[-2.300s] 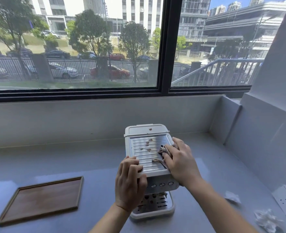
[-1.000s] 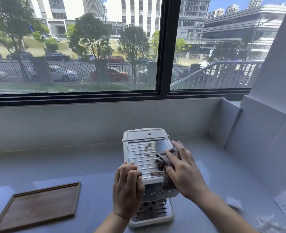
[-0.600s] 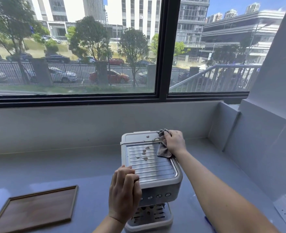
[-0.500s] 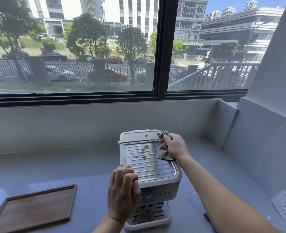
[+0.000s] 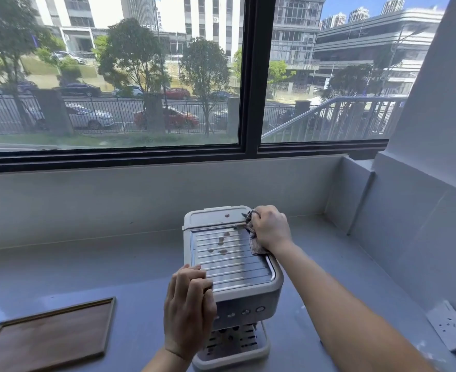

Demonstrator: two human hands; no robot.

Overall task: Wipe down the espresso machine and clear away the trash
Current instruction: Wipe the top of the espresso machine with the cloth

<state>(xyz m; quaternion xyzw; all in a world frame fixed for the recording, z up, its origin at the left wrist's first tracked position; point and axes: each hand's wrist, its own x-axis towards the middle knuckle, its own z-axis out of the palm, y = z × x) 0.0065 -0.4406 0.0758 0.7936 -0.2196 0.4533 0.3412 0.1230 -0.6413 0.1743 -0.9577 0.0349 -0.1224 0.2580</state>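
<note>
A white espresso machine [image 5: 248, 299] stands on the grey counter, its ribbed metal top spotted with several brown stains [image 5: 222, 241]. My right hand [image 5: 271, 228] grips a grey cloth [image 5: 256, 245] and presses it on the machine's far right top corner. My left hand [image 5: 188, 310] grips the machine's front left corner, fingers curled over the top edge. The crumpled paper trash is out of view.
A wooden tray [image 5: 47, 336] lies on the counter at the lower left. A white wall socket [image 5: 452, 328] sits on the right wall near the counter. A grey wall and a window run behind the machine.
My right hand moved the cloth from the near right of the top plate to its far right corner. My left hand kept its hold on the front left corner.
</note>
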